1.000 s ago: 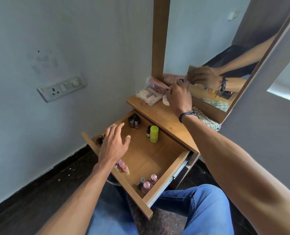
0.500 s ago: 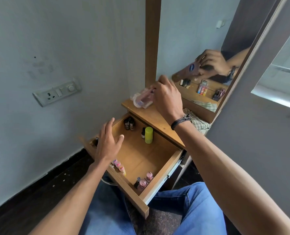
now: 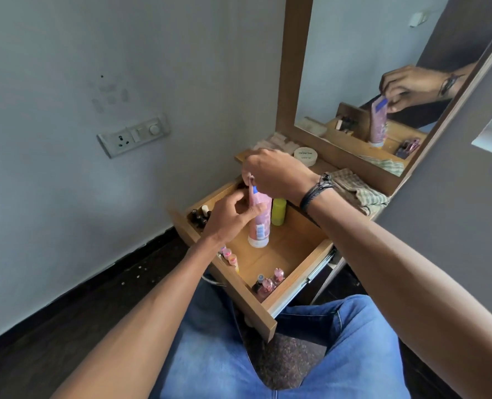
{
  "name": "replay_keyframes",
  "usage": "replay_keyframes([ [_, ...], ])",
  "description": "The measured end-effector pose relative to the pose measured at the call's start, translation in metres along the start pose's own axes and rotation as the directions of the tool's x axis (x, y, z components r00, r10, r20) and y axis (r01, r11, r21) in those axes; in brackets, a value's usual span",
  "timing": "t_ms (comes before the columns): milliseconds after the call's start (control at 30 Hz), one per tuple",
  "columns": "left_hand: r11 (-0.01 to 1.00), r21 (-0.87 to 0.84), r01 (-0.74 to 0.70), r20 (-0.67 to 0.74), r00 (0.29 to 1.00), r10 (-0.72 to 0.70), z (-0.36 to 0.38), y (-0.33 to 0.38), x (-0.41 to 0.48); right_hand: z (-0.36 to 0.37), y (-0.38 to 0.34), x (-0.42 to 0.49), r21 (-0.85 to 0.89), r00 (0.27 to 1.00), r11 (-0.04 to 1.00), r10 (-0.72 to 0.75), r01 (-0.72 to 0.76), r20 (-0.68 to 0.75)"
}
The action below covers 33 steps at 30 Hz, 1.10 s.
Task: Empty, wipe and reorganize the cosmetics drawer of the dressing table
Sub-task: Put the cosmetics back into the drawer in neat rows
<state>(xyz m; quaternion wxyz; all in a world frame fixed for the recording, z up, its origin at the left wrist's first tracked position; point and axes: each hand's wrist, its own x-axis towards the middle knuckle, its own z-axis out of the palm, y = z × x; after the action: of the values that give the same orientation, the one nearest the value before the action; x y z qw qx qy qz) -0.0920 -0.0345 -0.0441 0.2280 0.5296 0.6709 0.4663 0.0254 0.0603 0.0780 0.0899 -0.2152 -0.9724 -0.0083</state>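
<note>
The wooden drawer [image 3: 292, 295] of the dressing table is pulled out over my lap. A pink tube [image 3: 259, 223] stands cap-down inside it, near the back. My right hand [image 3: 279, 174] pinches the tube's crimped top end. My left hand [image 3: 233, 217] touches the tube's side with curled fingers. A yellow-green bottle [image 3: 278, 211] stands just behind the tube. Small dark bottles [image 3: 200, 216] sit in the back left corner. Pink nail polish bottles [image 3: 269, 282] cluster in the front right corner. More small pink bottles [image 3: 229, 257] line the front left wall.
On the tabletop [image 3: 322, 168] lie a round white jar [image 3: 305, 155], a pale packet [image 3: 273, 142] and a checked cloth [image 3: 357, 192]. The mirror [image 3: 383, 67] rises behind. A wall socket [image 3: 133, 135] is at the left. My jeans-clad legs are under the drawer.
My right hand has carried the pink tube from the tabletop down into the drawer and stood it upright. My left hand has moved from the drawer's front left to the tube's side.
</note>
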Motion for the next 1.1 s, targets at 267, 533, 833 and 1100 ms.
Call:
replay_keyframes([
  [267, 0.972, 0.005, 0.233, -0.068, 0.970, -0.232, 0.009, -0.028, -0.006, 0.056, -0.011, -0.001, 0.222, 0.995, 0.974, 0.060, -0.040, -0.083],
  [533, 0.876, -0.114, 0.468, -0.213, 0.850, -0.482, 0.008, -0.034, -0.001, 0.128, -0.009, -0.049, 0.487, 0.924, 0.786, 0.331, -0.381, 0.189],
  [833, 0.833, -0.130, 0.538, -0.120, 0.825, -0.552, 0.009, -0.028, 0.002, 0.155, -0.003, -0.057, 0.679, 0.853, 0.522, 0.385, -0.516, 0.353],
  [1100, 0.869, 0.317, 0.379, -0.160, 0.925, -0.345, -0.011, -0.040, -0.004, 0.172, 0.011, -0.063, 0.686, 0.763, 0.338, 0.345, -0.644, 0.546],
])
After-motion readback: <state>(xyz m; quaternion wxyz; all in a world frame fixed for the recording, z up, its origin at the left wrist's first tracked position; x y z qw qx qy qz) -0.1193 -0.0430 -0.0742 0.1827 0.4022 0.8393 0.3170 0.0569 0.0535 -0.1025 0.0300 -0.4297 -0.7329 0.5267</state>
